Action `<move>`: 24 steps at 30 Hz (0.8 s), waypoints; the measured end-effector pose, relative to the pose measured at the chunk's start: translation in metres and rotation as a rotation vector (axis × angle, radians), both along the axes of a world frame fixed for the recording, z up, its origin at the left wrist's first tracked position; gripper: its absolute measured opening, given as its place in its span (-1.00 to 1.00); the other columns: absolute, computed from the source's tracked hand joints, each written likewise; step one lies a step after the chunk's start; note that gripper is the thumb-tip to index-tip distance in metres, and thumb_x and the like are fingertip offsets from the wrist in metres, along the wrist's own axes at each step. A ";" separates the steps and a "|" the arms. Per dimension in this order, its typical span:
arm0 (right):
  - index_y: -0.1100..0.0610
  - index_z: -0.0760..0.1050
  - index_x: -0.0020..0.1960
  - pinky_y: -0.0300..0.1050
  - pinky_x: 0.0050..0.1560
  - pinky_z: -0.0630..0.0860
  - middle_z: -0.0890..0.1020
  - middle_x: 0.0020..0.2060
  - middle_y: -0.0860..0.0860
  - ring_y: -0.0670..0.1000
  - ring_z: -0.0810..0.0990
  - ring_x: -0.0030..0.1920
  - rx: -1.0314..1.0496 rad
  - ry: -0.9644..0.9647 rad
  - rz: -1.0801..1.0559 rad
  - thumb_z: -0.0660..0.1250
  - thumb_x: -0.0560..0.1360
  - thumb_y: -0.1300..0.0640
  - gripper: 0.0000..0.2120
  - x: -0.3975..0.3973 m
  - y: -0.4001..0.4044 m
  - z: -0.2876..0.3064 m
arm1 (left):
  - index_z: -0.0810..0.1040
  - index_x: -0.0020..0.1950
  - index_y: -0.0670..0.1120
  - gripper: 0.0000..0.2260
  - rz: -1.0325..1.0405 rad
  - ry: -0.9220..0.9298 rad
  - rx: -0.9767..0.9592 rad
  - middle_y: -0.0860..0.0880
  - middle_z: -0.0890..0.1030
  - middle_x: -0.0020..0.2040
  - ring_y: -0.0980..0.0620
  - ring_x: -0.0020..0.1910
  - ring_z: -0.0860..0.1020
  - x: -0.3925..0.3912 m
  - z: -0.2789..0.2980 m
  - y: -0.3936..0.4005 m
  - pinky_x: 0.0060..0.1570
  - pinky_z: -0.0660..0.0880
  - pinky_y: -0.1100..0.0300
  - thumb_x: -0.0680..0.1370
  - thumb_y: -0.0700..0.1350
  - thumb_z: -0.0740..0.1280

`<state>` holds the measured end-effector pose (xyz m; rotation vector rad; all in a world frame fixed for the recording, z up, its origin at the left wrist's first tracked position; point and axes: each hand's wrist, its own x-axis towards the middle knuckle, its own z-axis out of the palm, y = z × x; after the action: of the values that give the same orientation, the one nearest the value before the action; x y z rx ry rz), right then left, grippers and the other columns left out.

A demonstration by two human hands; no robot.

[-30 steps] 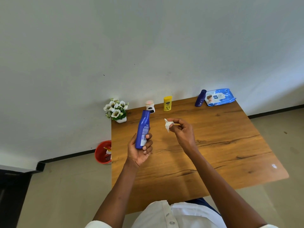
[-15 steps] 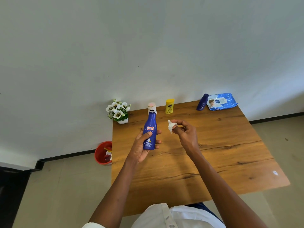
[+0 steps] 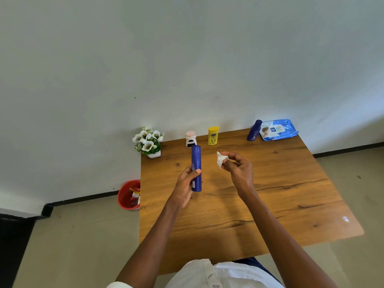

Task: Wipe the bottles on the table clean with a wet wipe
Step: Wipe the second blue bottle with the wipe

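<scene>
Wooden table [image 3: 291,194] against a pale wall, tiled floor around it. Left hand [image 3: 184,189] – fingers and thumb wrapped round a tall blue bottle [image 3: 196,163], held upright above the table. Right hand [image 3: 239,169] – fingertips pinching a crumpled wet wipe [image 3: 220,159], apart from the bottle. Along the far edge: flower pot [image 3: 149,142], white jar [image 3: 190,139], yellow bottle [image 3: 213,135], small blue bottle [image 3: 254,130] beside a wipes pack [image 3: 277,129]. Red bin [image 3: 128,194] on the floor, left.
</scene>
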<state>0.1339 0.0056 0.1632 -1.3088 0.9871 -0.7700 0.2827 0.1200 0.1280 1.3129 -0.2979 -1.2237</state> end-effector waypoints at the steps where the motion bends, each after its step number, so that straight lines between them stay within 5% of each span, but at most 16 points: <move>1: -0.10 0.66 0.05 0.25 0.15 0.59 0.71 -0.04 -0.12 0.09 0.67 0.03 0.000 0.001 -0.005 0.40 0.54 0.23 -0.76 0.000 0.000 0.000 | 0.51 0.27 -0.09 -0.56 -0.012 -0.009 0.003 -0.04 0.61 -0.11 0.04 -0.17 0.59 -0.001 -0.001 -0.001 -0.12 0.54 0.16 0.43 -0.06 0.46; 11: -0.08 0.67 0.05 0.23 0.15 0.60 0.72 -0.05 -0.11 0.09 0.67 0.02 0.001 -0.009 -0.016 0.39 0.55 0.22 -0.78 0.000 -0.003 0.000 | 0.39 0.38 -0.11 -0.39 -0.012 -0.054 0.004 -0.04 0.67 -0.08 -0.03 -0.22 0.66 -0.002 -0.004 -0.005 -0.16 0.60 0.04 0.40 -0.10 0.56; 16: -0.10 0.65 0.08 0.18 0.14 0.62 0.71 0.00 -0.07 0.07 0.66 0.03 -0.016 0.032 -0.010 0.38 0.56 0.20 -0.77 0.001 -0.004 -0.002 | 0.43 0.37 -0.08 -0.27 -0.004 -0.085 0.019 0.00 0.65 -0.04 -0.02 -0.07 0.61 0.000 -0.008 -0.006 0.01 0.57 -0.03 0.28 0.04 0.62; 21: -0.05 0.59 0.21 -0.31 -0.04 0.55 0.63 0.09 -0.11 -0.18 0.60 0.02 -0.240 0.152 0.031 0.35 0.59 0.19 -0.76 0.012 0.002 0.005 | 0.40 0.38 -0.08 -0.32 -0.011 -0.134 -0.004 -0.05 0.65 -0.02 -0.04 -0.10 0.63 -0.004 -0.010 -0.005 -0.03 0.58 0.01 0.35 0.01 0.59; 24: 0.05 0.57 0.25 -0.34 -0.04 0.53 0.58 0.11 -0.10 -0.25 0.57 0.05 -0.350 0.215 0.096 0.34 0.60 0.18 -0.77 0.022 0.009 0.007 | 0.37 0.39 -0.07 -0.38 -0.013 -0.185 -0.014 -0.11 0.65 0.05 -0.06 -0.08 0.65 -0.008 -0.010 -0.007 -0.05 0.60 0.05 0.42 -0.06 0.56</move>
<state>0.1561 0.0142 0.1706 -1.7583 0.9782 -0.7617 0.2742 0.1133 0.1183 1.4167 -0.4466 -1.1109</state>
